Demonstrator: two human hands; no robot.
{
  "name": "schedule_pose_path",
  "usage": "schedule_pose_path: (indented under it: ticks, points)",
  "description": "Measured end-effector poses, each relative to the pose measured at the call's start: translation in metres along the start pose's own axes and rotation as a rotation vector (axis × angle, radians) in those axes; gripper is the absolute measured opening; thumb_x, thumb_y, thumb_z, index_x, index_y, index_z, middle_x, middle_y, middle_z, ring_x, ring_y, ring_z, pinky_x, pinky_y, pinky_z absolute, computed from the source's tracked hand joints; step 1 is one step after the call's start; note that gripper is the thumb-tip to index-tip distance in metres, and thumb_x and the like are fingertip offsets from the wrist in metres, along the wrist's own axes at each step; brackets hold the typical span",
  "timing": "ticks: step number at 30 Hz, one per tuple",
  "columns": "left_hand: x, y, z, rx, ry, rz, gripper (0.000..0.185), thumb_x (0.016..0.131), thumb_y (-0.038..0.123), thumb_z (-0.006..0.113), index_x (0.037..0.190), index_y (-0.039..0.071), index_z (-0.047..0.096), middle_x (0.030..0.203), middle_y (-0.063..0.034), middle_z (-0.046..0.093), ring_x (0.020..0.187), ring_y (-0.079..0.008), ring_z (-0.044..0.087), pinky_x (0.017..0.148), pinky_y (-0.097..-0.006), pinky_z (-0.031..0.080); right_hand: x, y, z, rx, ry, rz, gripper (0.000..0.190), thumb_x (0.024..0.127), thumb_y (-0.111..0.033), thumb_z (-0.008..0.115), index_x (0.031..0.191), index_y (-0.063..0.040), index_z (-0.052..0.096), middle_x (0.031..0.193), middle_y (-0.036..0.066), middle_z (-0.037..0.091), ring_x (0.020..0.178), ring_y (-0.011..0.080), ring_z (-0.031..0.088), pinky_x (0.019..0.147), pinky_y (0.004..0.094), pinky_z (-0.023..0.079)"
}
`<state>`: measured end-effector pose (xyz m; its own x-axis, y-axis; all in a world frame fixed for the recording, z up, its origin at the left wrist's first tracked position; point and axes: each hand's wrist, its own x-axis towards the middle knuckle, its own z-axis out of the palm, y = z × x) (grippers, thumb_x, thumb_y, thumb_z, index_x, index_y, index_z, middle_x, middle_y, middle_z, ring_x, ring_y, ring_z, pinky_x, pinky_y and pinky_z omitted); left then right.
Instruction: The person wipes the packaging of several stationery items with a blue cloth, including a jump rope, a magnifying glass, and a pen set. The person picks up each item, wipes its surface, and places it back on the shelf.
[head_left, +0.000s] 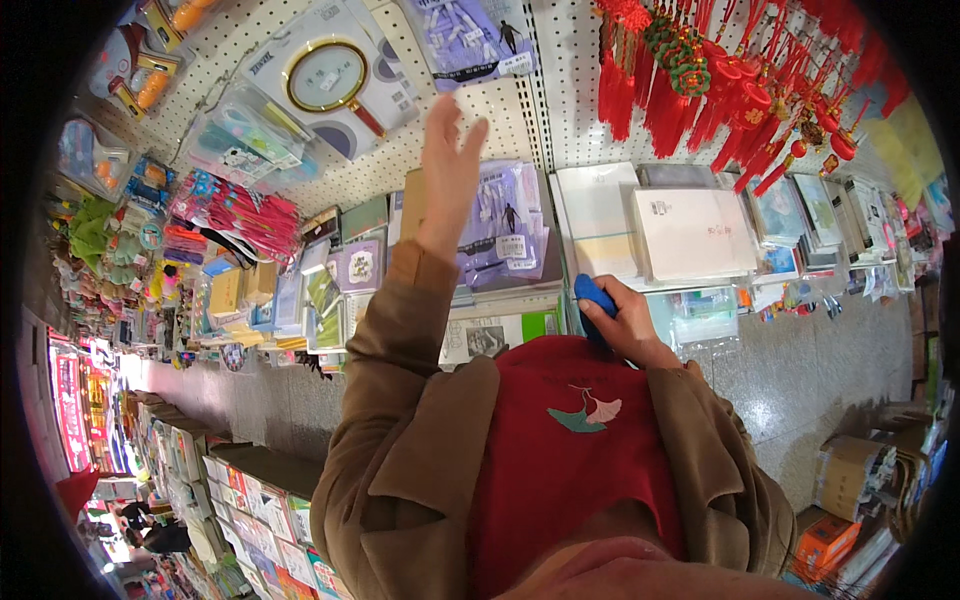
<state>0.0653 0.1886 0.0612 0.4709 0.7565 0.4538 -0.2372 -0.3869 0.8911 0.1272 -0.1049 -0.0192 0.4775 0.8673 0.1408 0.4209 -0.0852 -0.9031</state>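
Note:
My left hand (451, 157) is raised toward the white pegboard (495, 112), its fingers apart and nothing visible in it. Just beyond its fingertips hangs a purple plastic package (472, 41) bearing writing. More purple packages (506, 225) lie on the shelf behind my left wrist, partly hidden by it. My right hand (622, 315) grips a bunched blue cloth (589, 296) close to my red apron (570, 465), at the shelf's front edge. Beside that hand are pale notebooks (600, 225) and a stack topped by a cream-covered book (694, 232).
A packaged magnifying glass (328, 79) hangs left of my raised hand. Red tasselled ornaments (690, 90) dangle at the upper right. Small boxes (244, 289) and pink packaged goods (232, 217) crowd the left shelf. Cardboard boxes (851, 476) stand on the floor at right.

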Motion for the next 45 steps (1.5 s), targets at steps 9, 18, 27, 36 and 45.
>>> schedule_pose_path:
  ticks: [9,18,27,36,45]
  points:
    - [-0.171,-0.011,-0.027,-0.481,-0.57,-0.726,0.054,0.094,0.019,0.064,0.143,0.009,0.043,0.125,-0.0062,0.055,0.116,-0.0165,0.052,0.102,-0.0337,0.041,0.026,-0.004,0.03,0.029,-0.074,-0.247,0.028,0.085,-0.015,0.069,0.108,-0.004,0.058,0.094,0.018,0.063,0.084,0.0403,0.062,0.07,0.0426,0.05]
    - [-0.213,-0.021,-0.077,-0.655,-0.358,-0.949,0.036,0.094,0.014,0.063,0.126,0.002,0.053,0.12,-0.0076,0.06,0.112,-0.0189,0.058,0.1,-0.037,0.045,0.045,-0.027,0.084,-0.04,-0.288,-0.468,0.035,0.081,-0.009,0.067,0.114,-0.003,0.058,0.105,0.017,0.061,0.092,0.0368,0.061,0.076,0.041,0.052]
    - [-0.218,-0.034,-0.15,-0.8,-0.033,-0.776,0.021,0.094,0.008,0.059,0.115,0.004,0.062,0.117,-0.0096,0.064,0.111,-0.0225,0.059,0.103,-0.0395,0.041,0.119,-0.002,0.106,-0.137,0.138,-0.197,0.044,0.088,-0.03,0.07,0.119,-0.002,0.058,0.102,0.013,0.062,0.084,0.0219,0.061,0.077,0.0339,0.051]
    - [-0.224,-0.048,-0.203,-0.759,0.067,-0.735,0.031,0.094,0.011,0.057,0.124,0.004,0.057,0.124,-0.0102,0.061,0.118,-0.0258,0.056,0.106,-0.0434,0.039,0.168,0.026,0.124,-0.639,0.219,0.026,0.081,0.082,-0.06,0.064,0.13,0.004,0.051,0.114,0.026,0.061,0.104,0.0395,0.062,0.086,0.0458,0.051]
    - [-0.225,-0.062,-0.23,-0.752,0.078,-0.737,0.033,0.096,0.012,0.055,0.127,0.003,0.055,0.123,-0.0115,0.062,0.116,-0.0276,0.058,0.104,-0.0438,0.041,0.186,0.028,0.132,-0.707,0.12,0.211,0.102,0.074,-0.06,0.071,0.145,0.001,0.034,0.126,0.028,0.056,0.115,0.0398,0.057,0.095,0.0456,0.048]
